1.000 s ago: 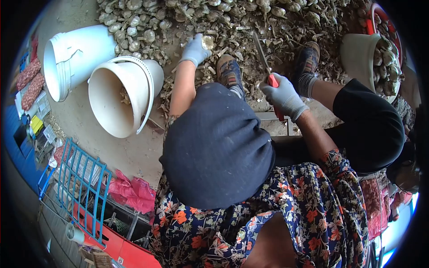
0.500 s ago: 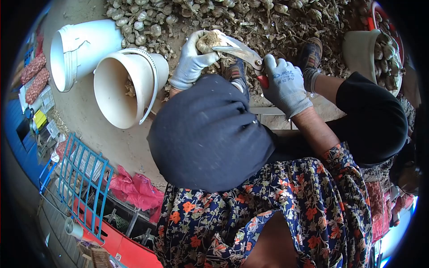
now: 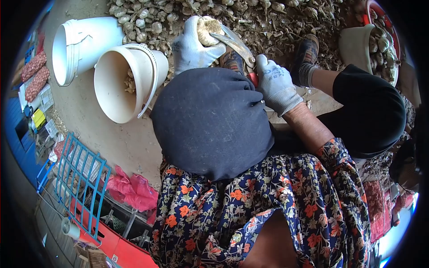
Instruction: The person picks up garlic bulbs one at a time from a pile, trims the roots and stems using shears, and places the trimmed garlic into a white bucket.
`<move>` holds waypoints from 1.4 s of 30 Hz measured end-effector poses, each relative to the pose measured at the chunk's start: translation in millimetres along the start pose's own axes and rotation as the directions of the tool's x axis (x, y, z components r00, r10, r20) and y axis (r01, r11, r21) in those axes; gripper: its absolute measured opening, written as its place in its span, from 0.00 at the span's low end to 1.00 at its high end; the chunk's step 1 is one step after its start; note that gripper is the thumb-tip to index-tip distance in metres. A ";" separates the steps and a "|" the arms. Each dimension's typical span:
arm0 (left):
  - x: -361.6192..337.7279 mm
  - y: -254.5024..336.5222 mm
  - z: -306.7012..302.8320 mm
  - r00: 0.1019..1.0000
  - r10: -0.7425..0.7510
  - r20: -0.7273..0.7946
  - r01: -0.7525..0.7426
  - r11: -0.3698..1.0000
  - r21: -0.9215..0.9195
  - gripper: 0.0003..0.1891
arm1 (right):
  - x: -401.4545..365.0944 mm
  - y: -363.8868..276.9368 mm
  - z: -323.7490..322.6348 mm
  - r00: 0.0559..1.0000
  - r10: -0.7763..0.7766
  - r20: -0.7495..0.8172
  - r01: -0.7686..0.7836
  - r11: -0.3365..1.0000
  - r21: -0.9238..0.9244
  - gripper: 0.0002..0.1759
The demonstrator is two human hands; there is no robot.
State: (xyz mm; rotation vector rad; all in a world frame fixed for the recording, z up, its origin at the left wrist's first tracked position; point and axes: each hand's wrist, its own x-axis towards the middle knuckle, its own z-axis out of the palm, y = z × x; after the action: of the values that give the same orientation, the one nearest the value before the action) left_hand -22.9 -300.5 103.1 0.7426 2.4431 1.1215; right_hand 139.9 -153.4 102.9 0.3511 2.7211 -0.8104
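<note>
My left hand (image 3: 193, 50), in a pale grey glove, is wrapped round a garlic bulb (image 3: 206, 30) near the top of the head view. The bulb's rough root end faces the blades. In my gloved right hand (image 3: 278, 85) I grip a pair of pruning shears (image 3: 237, 46) by the red handles, mostly hidden in my palm. Their blades reach left and lie parted against the root side of the bulb. Beneath my hands the ground is strewn with dry garlic scraps (image 3: 268, 33).
To the left, a cream bucket (image 3: 105, 89) lies tipped, some garlic bits inside, beside a white bucket (image 3: 89, 44). More garlic bulbs (image 3: 143, 18) are heaped at the top. A full garlic bucket (image 3: 355, 47) stands at right. A blue metal rack (image 3: 82, 178) is lower left.
My left hand has turned and risen slightly with the bulb. My right hand and the shears have shifted left, keeping the blades at the root end.
</note>
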 end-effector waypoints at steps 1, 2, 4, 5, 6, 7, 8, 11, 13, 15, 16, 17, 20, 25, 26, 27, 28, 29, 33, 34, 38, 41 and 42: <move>0.0 0.7 -0.4 1.000 -0.012 0.003 0.012 1.000 -0.010 0.28 | 1.0 1.3 4.4 1.000 0.015 0.014 -0.015 0.998 0.063 0.21; -1.1 1.7 2.7 1.000 -0.020 0.011 0.020 1.000 -0.013 0.28 | 1.9 3.8 8.0 0.999 0.033 0.032 -0.036 0.991 0.128 0.21; -3.6 8.5 9.6 0.995 -0.094 -0.033 0.086 0.976 -0.199 0.26 | 6.1 7.3 10.7 0.998 0.052 0.037 -0.058 0.984 0.169 0.20; -7.7 13.8 10.0 0.983 -0.120 0.140 0.146 0.970 -0.194 0.26 | 12.5 8.2 9.0 0.996 0.083 0.040 -0.088 0.984 0.152 0.19; -10.4 0.8 19.0 0.995 -0.052 0.090 0.067 0.983 -0.171 0.25 | 16.9 8.0 4.9 0.993 0.109 0.041 -0.113 0.984 0.135 0.18; -9.8 -2.5 20.8 0.988 -0.135 0.073 0.153 0.887 -0.435 0.26 | 19.3 5.7 -2.4 0.995 0.096 0.036 -0.100 0.985 0.138 0.18; -8.9 -5.3 21.4 0.972 -0.216 0.088 0.219 0.715 -0.664 0.26 | 14.6 8.6 2.5 0.994 0.105 0.038 -0.110 0.983 0.147 0.18; -3.7 -16.2 24.4 0.979 -0.190 -0.068 0.120 0.817 -0.564 0.30 | 0.9 25.4 1.6 0.983 0.172 0.066 -0.178 0.979 0.102 0.19; -6.4 -23.5 23.4 0.984 -0.141 -0.107 0.090 0.919 -0.384 0.33 | -2.8 22.9 -1.2 0.991 0.130 0.008 -0.130 0.988 0.081 0.20; -6.9 -26.6 24.5 0.989 -0.110 -0.098 0.067 0.929 -0.364 0.33 | -2.3 15.6 -2.8 0.996 0.086 -0.012 -0.085 0.995 0.041 0.23; -5.6 -24.1 21.7 0.993 -0.076 -0.093 0.040 0.939 -0.342 0.34 | -1.6 9.7 -1.9 0.996 0.084 -0.018 -0.084 0.996 0.042 0.23; -6.3 -21.8 16.4 0.998 -0.044 -0.049 0.025 0.945 -0.326 0.35 | -0.7 4.0 -1.6 0.997 0.079 0.006 -0.079 0.997 0.015 0.24; -5.2 -16.2 10.8 0.998 -0.016 -0.065 0.017 1.000 0.014 0.37 | 5.7 -10.6 -5.2 0.991 0.101 0.092 -0.103 0.995 0.013 0.27; 1.6 -17.8 14.7 0.979 0.107 -0.176 -0.094 0.992 0.082 0.39 | 15.6 -15.6 -2.7 0.989 0.084 0.119 -0.090 0.995 0.044 0.26; 2.1 -16.6 14.4 0.979 0.105 -0.175 -0.091 0.992 0.082 0.39 | 16.7 -13.9 -2.3 0.984 0.098 0.150 -0.111 0.990 0.085 0.24; 1.3 -15.7 13.6 0.977 0.126 -0.172 -0.099 0.982 0.158 0.39 | 17.6 -12.7 1.8 0.983 0.101 0.154 -0.115 0.990 0.086 0.24; 0.7 -9.0 12.1 0.975 0.147 -0.165 -0.107 0.967 0.232 0.39 | 18.6 -11.5 8.5 0.981 0.148 0.123 -0.169 0.969 0.180 0.21; 0.0 -4.5 12.4 0.977 0.130 -0.171 -0.083 0.962 0.260 0.38 | 20.7 -10.3 11.8 0.976 0.197 0.094 -0.215 0.938 0.270 0.17; 3.7 -19.9 22.2 0.949 0.161 -0.272 -0.136 0.985 0.110 0.39 | 19.3 6.0 19.4 0.988 0.152 0.001 -0.147 0.953 0.264 0.17; 4.3 -17.1 20.1 0.946 0.166 -0.279 -0.140 0.984 0.110 0.39 | 13.1 6.7 14.9 0.986 0.158 0.055 -0.167 0.953 0.253 0.18; -0.5 -13.6 20.5 0.966 0.031 -0.258 -0.020 0.999 0.044 0.38 | 4.1 9.1 13.7 0.992 0.110 0.057 -0.120 0.962 0.244 0.21; -1.1 -10.7 17.1 0.973 0.032 -0.227 -0.039 0.999 -0.023 0.37 | 11.2 1.0 14.9 0.998 0.068 0.000 -0.066 0.974 0.216 0.23; -3.1 -7.9 14.1 0.985 0.033 -0.170 -0.024 0.998 0.056 0.38 | 14.3 -2.1 13.1 0.998 0.063 -0.016 -0.059 0.981 0.185 0.24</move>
State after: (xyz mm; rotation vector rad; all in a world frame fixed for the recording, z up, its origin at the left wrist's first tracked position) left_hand -15.6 -298.3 88.5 0.7265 2.6216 1.1791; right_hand 128.5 -160.3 88.6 0.4827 2.6474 -1.0504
